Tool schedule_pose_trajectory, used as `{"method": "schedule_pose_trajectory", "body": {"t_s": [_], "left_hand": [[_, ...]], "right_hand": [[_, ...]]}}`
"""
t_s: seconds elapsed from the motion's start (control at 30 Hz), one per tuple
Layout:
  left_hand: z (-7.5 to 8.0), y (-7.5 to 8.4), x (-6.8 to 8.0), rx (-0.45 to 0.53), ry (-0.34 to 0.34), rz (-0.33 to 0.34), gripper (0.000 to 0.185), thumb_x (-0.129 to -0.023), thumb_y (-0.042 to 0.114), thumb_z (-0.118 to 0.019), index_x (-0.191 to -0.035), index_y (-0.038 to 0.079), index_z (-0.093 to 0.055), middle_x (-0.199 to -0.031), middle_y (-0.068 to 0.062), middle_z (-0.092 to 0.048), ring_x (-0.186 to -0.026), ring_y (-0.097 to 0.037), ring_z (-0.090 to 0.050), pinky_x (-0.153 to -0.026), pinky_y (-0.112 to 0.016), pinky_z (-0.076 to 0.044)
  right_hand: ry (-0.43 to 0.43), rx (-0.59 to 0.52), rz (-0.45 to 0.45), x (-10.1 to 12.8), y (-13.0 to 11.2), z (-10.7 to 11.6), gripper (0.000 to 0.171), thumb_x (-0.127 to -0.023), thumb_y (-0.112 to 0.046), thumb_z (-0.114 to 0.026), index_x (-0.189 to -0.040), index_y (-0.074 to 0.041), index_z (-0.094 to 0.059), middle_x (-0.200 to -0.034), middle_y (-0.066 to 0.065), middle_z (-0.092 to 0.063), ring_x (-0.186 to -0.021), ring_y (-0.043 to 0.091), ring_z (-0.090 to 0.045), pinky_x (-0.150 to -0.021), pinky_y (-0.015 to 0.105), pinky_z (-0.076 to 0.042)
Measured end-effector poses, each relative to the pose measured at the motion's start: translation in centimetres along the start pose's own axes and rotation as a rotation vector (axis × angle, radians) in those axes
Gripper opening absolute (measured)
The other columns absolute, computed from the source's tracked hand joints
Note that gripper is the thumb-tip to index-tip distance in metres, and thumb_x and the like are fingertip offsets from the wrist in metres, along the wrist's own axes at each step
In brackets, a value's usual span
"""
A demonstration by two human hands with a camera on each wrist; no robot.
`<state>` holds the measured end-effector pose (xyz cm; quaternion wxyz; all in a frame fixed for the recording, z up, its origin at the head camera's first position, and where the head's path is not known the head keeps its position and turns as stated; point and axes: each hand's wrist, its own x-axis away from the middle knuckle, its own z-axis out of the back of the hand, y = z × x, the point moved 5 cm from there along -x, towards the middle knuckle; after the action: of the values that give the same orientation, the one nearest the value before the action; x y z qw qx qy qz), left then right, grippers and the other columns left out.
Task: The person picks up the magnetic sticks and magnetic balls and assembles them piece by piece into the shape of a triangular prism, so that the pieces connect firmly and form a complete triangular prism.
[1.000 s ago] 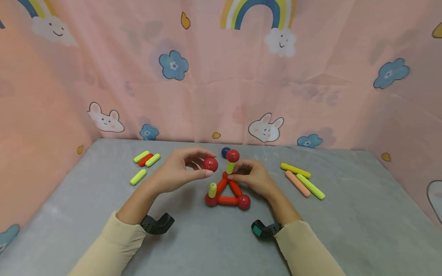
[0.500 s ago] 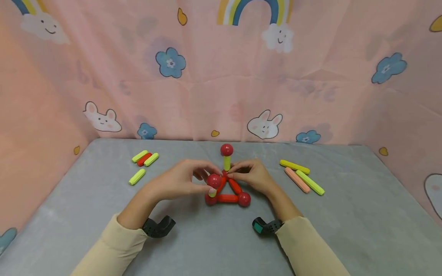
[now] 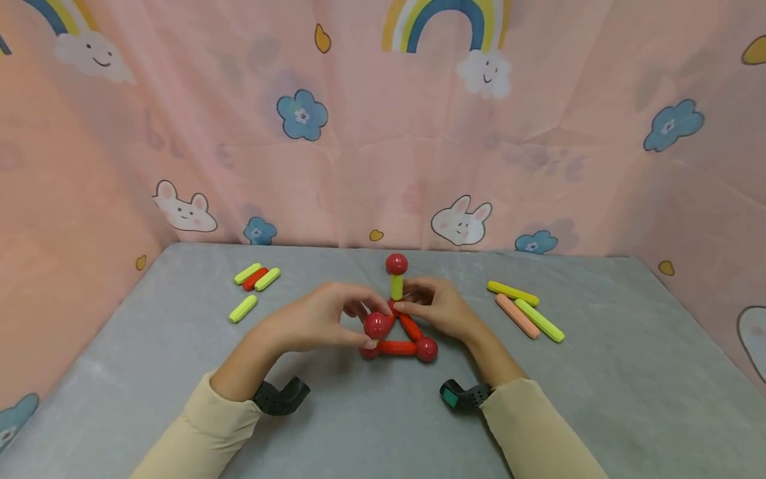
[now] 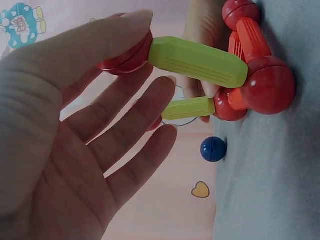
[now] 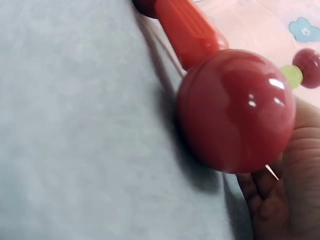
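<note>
My left hand (image 3: 326, 316) holds a red ball (image 3: 377, 326) between thumb and fingers. In the left wrist view that ball sits on the upper end of a yellow-green rod (image 4: 197, 61), whose lower end meets the front-left corner ball (image 4: 270, 85). Red rods (image 3: 397, 348) and red balls form a flat triangle on the table. At its back corner, my right hand (image 3: 439, 309) pinches near the base of a second upright yellow-green rod (image 3: 397, 287), topped by another red ball (image 3: 396, 264). The front-right corner ball (image 5: 235, 110) looms large in the right wrist view.
Short yellow-green rods (image 3: 243, 309) and a red rod (image 3: 255, 279) lie at the left on the grey table (image 3: 383, 432). Longer yellow (image 3: 512, 293), salmon (image 3: 517, 316) and yellow-green rods (image 3: 539, 320) lie right. A blue ball (image 4: 213, 149) sits behind the triangle. A patterned pink curtain (image 3: 359, 166) hangs behind.
My left hand has brought its red ball down and slightly right, onto the front-left upright rod. The back upright rod, earlier leaning, now stands straighter. My right hand has stayed at the back corner.
</note>
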<state>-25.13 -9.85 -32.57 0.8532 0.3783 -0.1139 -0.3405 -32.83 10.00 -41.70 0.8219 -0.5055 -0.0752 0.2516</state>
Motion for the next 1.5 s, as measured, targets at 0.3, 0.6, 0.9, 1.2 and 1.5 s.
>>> {"method": "schedule_pose_trajectory", "body": {"t_s": [0.3, 0.6, 0.9, 1.2, 1.5], "left_hand": [[-0.5, -0.6, -0.1, -0.083, 0.003, 0.028, 0.047, -0.084, 0.018, -0.081, -0.128, 0.020, -0.063, -0.113, 0.007, -0.070, -0.104, -0.012, -0.064, -0.094, -0.044, -0.056], [-1.3, -1.3, -0.5, -0.041, 0.009, 0.060, 0.042, -0.087, 0.014, -0.078, -0.126, 0.018, -0.064, -0.112, 0.006, -0.071, -0.105, -0.013, -0.063, -0.095, -0.041, -0.057], [-1.1, -1.8, -0.5, -0.051, 0.032, 0.057, 0.037, -0.086, 0.012, -0.078, -0.120, 0.019, -0.065, -0.111, 0.007, -0.071, -0.105, -0.011, -0.064, -0.094, -0.038, -0.057], [-1.0, -1.4, -0.5, -0.041, 0.020, 0.033, 0.035, -0.085, 0.011, -0.079, -0.116, 0.020, -0.065, -0.113, 0.006, -0.071, -0.106, -0.013, -0.064, -0.095, -0.042, -0.058], [-0.9, -1.8, -0.3, -0.020, 0.005, 0.034, 0.035, -0.085, 0.014, -0.079, -0.117, 0.020, -0.066, -0.112, 0.006, -0.072, -0.104, -0.012, -0.065, -0.096, -0.044, -0.057]], "right_hand": [[0.028, -0.034, -0.018, 0.1, -0.2, -0.4, 0.023, -0.090, -0.017, -0.077, -0.111, -0.009, -0.073, -0.098, 0.009, -0.072, -0.086, 0.020, -0.064, -0.075, 0.023, -0.054], [0.010, -0.077, 0.017, 0.2, 0.0, -0.3, 0.027, -0.087, -0.011, -0.078, -0.113, -0.006, -0.073, -0.105, 0.014, -0.075, -0.092, 0.017, -0.068, -0.082, 0.024, -0.056], [-0.023, -0.098, 0.005, 0.2, 0.1, -0.5, 0.027, -0.088, -0.012, -0.078, -0.114, -0.008, -0.074, -0.108, 0.012, -0.076, -0.099, 0.021, -0.070, -0.089, 0.027, -0.056], [-0.026, -0.089, 0.009, 0.2, 0.0, -0.3, 0.027, -0.087, -0.013, -0.079, -0.114, -0.008, -0.075, -0.107, 0.012, -0.076, -0.097, 0.021, -0.069, -0.087, 0.026, -0.056], [-0.034, -0.087, 0.018, 0.2, -0.1, -0.4, 0.027, -0.088, -0.013, -0.078, -0.114, -0.008, -0.074, -0.107, 0.011, -0.076, -0.099, 0.022, -0.069, -0.089, 0.026, -0.055]]}}
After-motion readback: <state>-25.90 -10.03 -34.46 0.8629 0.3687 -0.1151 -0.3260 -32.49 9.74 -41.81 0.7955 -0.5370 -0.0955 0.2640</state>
